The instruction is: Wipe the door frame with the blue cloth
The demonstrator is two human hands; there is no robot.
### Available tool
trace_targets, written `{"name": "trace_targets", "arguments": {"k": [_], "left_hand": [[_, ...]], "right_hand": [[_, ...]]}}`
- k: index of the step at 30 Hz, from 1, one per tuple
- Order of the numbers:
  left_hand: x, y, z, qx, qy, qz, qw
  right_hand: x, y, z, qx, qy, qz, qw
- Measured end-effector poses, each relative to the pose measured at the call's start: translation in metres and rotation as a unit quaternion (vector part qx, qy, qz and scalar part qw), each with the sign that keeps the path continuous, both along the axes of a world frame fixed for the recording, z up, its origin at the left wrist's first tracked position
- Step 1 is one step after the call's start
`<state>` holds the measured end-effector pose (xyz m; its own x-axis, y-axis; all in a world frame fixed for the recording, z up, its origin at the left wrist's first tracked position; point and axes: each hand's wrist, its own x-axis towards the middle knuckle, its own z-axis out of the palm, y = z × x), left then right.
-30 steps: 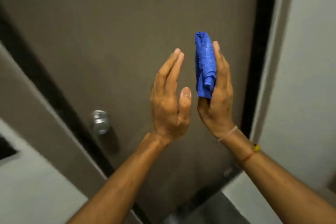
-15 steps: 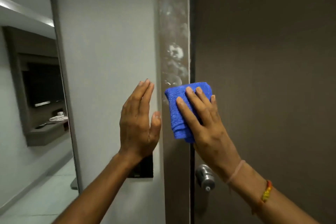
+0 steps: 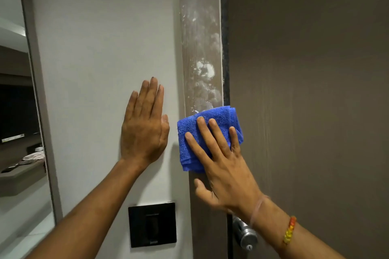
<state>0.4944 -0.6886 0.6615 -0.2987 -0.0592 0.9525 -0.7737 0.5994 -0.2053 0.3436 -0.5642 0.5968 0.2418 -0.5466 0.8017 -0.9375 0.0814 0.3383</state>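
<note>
We note the right hand (image 3: 223, 166), fingers spread flat, pressing the folded blue terry cloth (image 3: 207, 136) against the brown door frame (image 3: 200, 38) (white smears above it). Left hand (image 3: 145, 130) lies flat and empty on the white wall (image 3: 105, 48).

Frame (image 3: 200, 27) behind cloth (image 3: 189, 143) hidden; right wrist covers part of knob (image 3: 245, 235); mirror (image 3: 19, 111) cut off left.
</note>
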Motion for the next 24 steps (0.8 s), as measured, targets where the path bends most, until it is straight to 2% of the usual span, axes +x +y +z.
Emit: {"name": "trace_targets", "arguments": {"k": [6,10,19,24], "left_hand": [[0.001,-0.006,-0.003,-0.04,0.013,-0.018,0.999],[0.001,-0.006,-0.004,-0.038,0.015,-0.017,0.999],[0.0,-0.008,-0.005,-0.036,0.014,-0.014,0.999],[-0.003,-0.007,-0.002,-0.014,-0.002,-0.011,1.0]], "right_hand": [[0.021,-0.024,0.004,-0.11,-0.108,-0.007,0.988],[0.033,-0.037,0.009,-0.149,-0.176,-0.033,0.972],[0.035,-0.045,0.015,-0.175,-0.159,-0.07,0.969],[0.034,-0.05,0.063,-0.198,-0.143,-0.073,0.967]]}}
